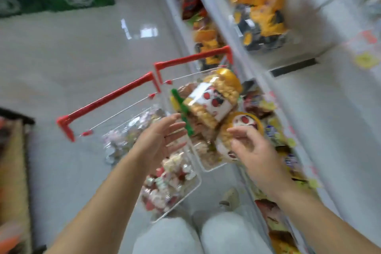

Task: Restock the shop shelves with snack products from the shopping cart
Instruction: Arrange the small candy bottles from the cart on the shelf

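2 hands hover above the shopping cart — left hand and right hand, fingers spread, gripping nothing. Just beyond, a biscuit jar tops the load. Likely the picking step — next, clasp it from both sides and lift it right to the shelves.

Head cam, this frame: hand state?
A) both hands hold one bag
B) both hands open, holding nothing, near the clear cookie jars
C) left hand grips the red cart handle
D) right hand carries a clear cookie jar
B: the left hand and right hand have loose, spread fingers closed on nothing. They are close to the clear plastic jars of yellow cookies, which lie in the white wire cart basket. The red plastic handle is untouched.
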{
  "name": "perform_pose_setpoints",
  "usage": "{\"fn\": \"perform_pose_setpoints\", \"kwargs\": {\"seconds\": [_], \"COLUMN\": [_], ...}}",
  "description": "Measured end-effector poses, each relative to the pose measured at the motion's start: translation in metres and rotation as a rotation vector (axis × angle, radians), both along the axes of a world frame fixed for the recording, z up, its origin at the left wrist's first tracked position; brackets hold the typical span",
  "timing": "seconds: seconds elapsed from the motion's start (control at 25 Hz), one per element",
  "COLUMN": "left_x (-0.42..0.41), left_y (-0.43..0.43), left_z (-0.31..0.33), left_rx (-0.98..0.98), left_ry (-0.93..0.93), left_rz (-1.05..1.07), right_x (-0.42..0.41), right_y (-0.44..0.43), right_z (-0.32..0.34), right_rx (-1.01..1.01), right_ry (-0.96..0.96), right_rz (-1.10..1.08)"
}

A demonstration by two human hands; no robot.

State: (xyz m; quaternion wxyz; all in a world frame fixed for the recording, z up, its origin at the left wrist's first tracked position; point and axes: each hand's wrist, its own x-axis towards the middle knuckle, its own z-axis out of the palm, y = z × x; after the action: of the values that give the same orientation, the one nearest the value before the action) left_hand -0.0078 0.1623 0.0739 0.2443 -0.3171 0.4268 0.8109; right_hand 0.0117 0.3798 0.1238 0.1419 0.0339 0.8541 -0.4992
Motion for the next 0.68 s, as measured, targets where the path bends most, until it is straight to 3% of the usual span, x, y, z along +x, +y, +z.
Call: {"fn": "perform_pose_setpoints", "kwargs": {"seconds": [0.16, 0.36, 0.52, 0.68], "left_x": [0.064, 0.117, 0.127, 0.123], "left_y": [-0.083, -0.103, -0.104, -0.112], "left_z": [-0.069, -0.125, -0.155, -0.171], "left_rx": [-0.154, -0.206, -0.284, -0.435], "left_ry": [-0.23, -0.393, -0.399, -0.357], "left_rz": [0.294, 0.473, 0.603, 0.681], "right_x": [-0.008, -0.023, -0.027, -0.026], "right_y": [-0.09, -0.152, -0.198, -0.265], "right_z": [-0.104, -0.184, -0.215, -0.247], "right_rx": [0.264, 0.404, 0.307, 0.189], "right_ry": [-0.31, -0.445, -0.397, -0.348], "right_rz": [0.391, 0.542, 0.652, 0.56]}}
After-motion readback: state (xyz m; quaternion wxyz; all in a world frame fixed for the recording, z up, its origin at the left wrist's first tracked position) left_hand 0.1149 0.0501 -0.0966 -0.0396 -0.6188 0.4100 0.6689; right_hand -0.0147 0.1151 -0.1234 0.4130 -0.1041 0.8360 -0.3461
